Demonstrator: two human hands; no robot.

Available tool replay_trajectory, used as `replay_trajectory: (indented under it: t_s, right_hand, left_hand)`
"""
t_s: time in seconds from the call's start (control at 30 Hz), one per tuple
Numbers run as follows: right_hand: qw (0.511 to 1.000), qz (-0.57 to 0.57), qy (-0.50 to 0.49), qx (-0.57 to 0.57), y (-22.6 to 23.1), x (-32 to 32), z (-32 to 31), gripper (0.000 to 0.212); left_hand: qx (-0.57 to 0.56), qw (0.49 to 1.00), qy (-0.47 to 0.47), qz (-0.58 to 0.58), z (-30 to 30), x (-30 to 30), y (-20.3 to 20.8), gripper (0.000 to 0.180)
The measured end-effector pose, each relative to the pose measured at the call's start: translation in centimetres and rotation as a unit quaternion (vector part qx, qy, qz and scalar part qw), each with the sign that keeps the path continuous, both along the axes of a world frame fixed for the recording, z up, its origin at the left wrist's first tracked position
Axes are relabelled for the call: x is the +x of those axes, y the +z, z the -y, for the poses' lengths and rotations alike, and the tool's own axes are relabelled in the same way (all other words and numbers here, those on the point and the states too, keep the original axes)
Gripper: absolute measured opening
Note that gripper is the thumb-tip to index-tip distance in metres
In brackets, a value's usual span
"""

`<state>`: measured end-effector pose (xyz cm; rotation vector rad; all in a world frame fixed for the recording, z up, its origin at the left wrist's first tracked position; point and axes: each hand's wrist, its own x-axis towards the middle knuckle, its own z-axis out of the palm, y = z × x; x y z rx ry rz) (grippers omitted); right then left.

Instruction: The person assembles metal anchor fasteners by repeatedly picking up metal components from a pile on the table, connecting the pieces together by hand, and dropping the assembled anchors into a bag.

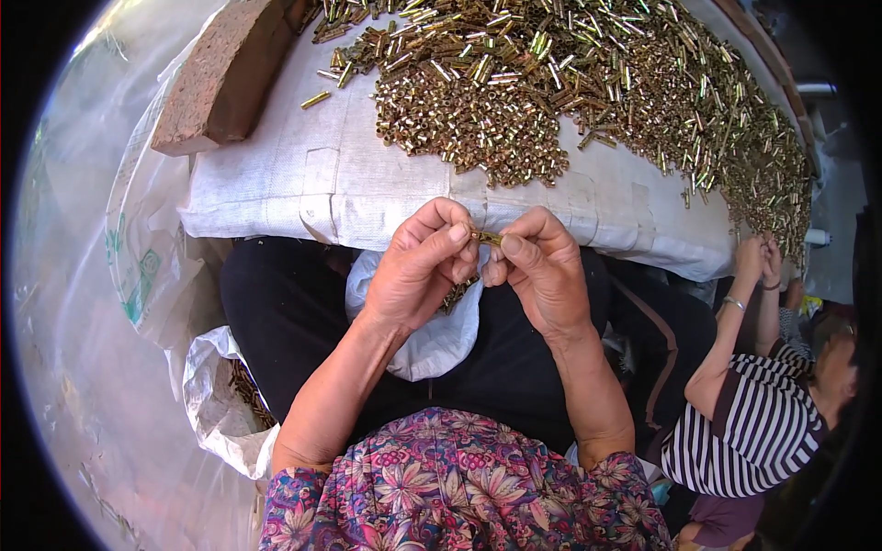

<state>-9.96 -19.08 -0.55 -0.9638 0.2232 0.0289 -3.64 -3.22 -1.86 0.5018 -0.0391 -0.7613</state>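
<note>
Between my two hands, just off the near edge of the cloth-covered table, is a small brass-coloured metal tube (487, 238). My left hand (418, 262) pinches its left end with thumb and fingertips, and my right hand (544, 271) pinches the right end. Part of the tube is hidden by the fingers. Below my hands, a white bag (432, 354) lies open in my lap with several similar metal pieces (455, 296) in it. On the table in front are a heap of short metal pieces (473, 129) and a larger heap of longer tubes (597, 55).
A white woven cloth (266, 197) covers the table. A reddish brick (225, 78) rests at its left side. Another white bag (207, 404) with tubes stands to my left, beside clear plastic sheeting (83, 303). At right, a person in a striped top (735, 422) has both hands at the heap.
</note>
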Motion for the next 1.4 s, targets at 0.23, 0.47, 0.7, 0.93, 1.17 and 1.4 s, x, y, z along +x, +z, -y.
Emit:
replay_trajectory:
  t_s: [0.23, 0.47, 0.7, 0.93, 1.17, 1.4]
  right_hand:
    - [0.999, -0.004, -0.012, -0.031, 0.0, -0.2, 0.0, 0.006]
    - [1.0, -0.023, -0.008, 0.0, -0.1, -0.3, -0.2, 0.008]
    - [0.999, -0.027, -0.011, 0.041, -0.2, -0.2, -1.0, 0.006]
    - [0.998, -0.014, -0.053, 0.037, -0.8, -0.8, 0.1, 0.009]
    - [0.996, -0.02, -0.043, -0.078, 0.0, -0.4, -0.4, 0.009]
    - [0.997, -0.014, -0.035, -0.071, 0.0, -0.6, -0.4, 0.008]
  left_hand:
    - [0.04, 0.999, 0.007, 0.035, 0.2, 0.0, 0.1, 0.013]
    - [0.105, 0.989, 0.019, 0.101, -0.1, 0.1, 0.4, 0.013]
    - [0.106, 0.992, 0.024, 0.067, 0.3, -0.2, 0.0, 0.013]
    - [0.083, 0.994, 0.037, 0.056, -0.1, 0.3, -0.3, 0.011]
    - [0.085, 0.994, 0.009, 0.065, -0.1, 0.2, -0.6, 0.011]
    - [0.094, 0.993, 0.01, 0.063, 0.2, -0.1, -0.6, 0.012]
